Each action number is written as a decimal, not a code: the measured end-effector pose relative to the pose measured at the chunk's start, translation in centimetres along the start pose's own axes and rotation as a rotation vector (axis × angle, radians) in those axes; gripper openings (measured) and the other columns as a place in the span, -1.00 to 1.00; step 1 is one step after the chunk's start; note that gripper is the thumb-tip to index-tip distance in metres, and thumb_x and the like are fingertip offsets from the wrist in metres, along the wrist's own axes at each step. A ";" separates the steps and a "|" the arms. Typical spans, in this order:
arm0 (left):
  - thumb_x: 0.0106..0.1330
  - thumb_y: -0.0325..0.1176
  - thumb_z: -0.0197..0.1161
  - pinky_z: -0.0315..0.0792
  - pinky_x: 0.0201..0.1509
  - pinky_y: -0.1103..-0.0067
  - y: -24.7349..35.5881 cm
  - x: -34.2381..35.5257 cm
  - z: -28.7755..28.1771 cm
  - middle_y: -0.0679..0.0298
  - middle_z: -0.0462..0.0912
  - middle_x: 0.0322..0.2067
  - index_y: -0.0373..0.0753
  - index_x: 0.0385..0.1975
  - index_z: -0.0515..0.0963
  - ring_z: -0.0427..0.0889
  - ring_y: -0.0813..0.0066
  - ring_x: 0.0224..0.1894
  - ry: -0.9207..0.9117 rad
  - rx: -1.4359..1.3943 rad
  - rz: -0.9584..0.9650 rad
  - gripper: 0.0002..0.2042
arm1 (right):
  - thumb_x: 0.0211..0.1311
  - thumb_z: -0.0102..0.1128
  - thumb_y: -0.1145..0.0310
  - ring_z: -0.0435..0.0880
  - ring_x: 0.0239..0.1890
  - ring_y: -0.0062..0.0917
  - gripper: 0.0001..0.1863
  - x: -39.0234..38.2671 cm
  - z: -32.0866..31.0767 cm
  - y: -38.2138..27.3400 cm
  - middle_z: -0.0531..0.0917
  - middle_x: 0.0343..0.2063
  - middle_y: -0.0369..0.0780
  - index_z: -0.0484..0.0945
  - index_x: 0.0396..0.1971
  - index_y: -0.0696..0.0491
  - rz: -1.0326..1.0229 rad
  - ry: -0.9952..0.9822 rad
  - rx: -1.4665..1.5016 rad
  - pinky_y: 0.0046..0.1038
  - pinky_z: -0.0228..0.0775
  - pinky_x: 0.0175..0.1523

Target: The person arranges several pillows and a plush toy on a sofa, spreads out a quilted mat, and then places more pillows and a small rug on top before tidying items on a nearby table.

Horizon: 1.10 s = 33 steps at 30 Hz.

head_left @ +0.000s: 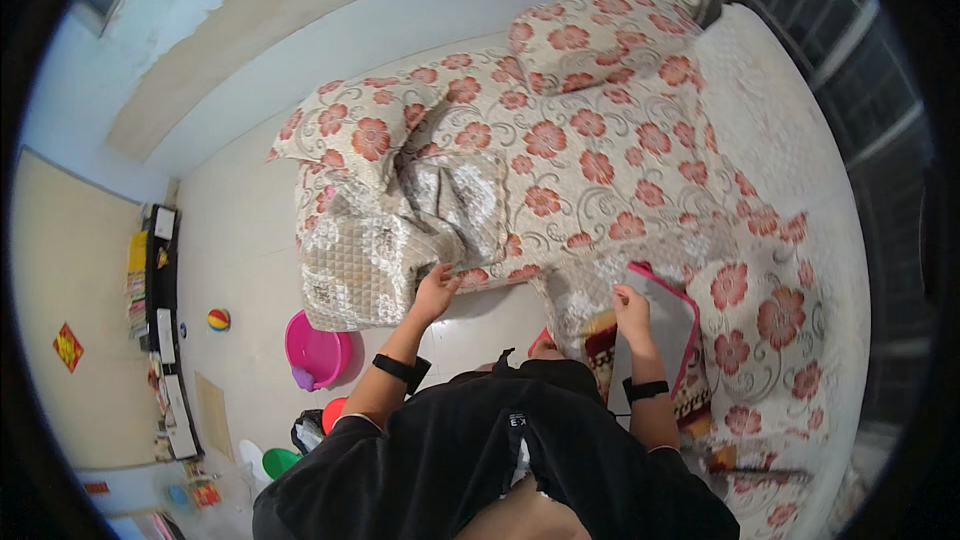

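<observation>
Floral sheet [600, 155] covers the bed, cream w/ red flowers, and I'm gripping it at the near edge in two spots.

Head view: my left hand [436, 292] is closed in a pinch on the sheet edge right where the quilted blanket [400, 240] is bunched up in a heap, mid-left of the bed. My right hand [632, 308] is further right, fingers curled down over the edge of the sheet beside a grey mat w/ pink trim [668, 325]; can't tell if it's truly clamping fabric or just pressing on it. A matching pillow [590, 35] sits at the far end, touching the sheet.

Risks as I judge them:
- Blanket heap sits on the sheet, so if I pull w/ the left hand it prob drags the blanket along or bunches the sheet under it.
- Pinch on the left is small; fabric could slip out on a hard tug.
- Right hand overlaps mat and sheet, so I might grab the mat edge instead and shift it off the bed.
- Pink basin [318, 350] and small ball [218, 319] are on the floor near my left side; stepping sideways w/o looking = trip hazard.
</observation>
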<state>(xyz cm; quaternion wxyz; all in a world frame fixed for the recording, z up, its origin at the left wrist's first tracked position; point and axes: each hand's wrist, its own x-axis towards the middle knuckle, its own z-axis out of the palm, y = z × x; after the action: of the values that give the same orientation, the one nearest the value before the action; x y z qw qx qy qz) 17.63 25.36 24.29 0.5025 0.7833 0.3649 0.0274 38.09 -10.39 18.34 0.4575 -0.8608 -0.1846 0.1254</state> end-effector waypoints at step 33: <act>0.14 -0.28 0.18 0.23 0.18 0.46 -27.8 23.0 -27.9 -0.10 0.30 0.14 -0.35 0.19 0.20 0.32 0.17 0.18 0.365 -0.552 -0.614 -0.39 | 0.23 0.11 0.25 0.52 -0.20 -0.32 -0.50 32.0 66.9 -30.4 0.43 -0.08 -0.14 0.19 0.12 0.03 1.167 -0.618 0.921 -0.31 0.41 -0.08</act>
<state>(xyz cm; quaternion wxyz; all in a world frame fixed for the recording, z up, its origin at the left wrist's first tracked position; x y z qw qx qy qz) 7.91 66.87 8.22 0.6049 0.4578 0.6421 0.1108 35.00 68.65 5.39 0.5553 -0.4698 0.2469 0.6403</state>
